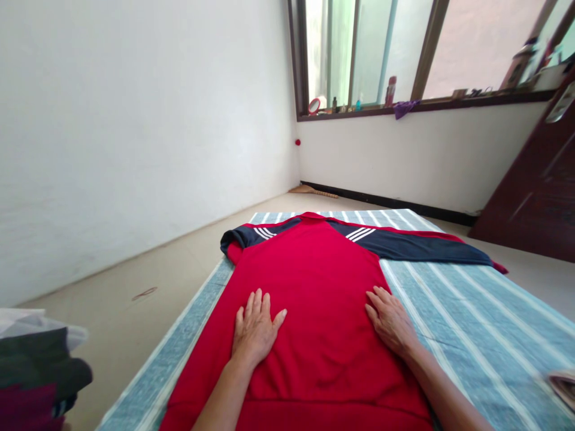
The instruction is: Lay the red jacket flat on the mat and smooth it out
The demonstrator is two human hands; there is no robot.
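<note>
A red jacket with navy sleeves and white shoulder stripes lies spread out, its collar at the far end and its hem nearest me. My left hand rests flat on the left half of its body, fingers spread. On the right edge of the body, my right hand lies palm down with the fingers stretched out. The right sleeve reaches straight out to the side, while the left one droops over the table's edge. Beneath the jacket is a blue cloth with white stripes.
Folded clothes are stacked at the lower left. A brown rolled or folded item sits at the right edge. Beyond stand a windowsill with bottles, a broom on the floor, and a dark red door.
</note>
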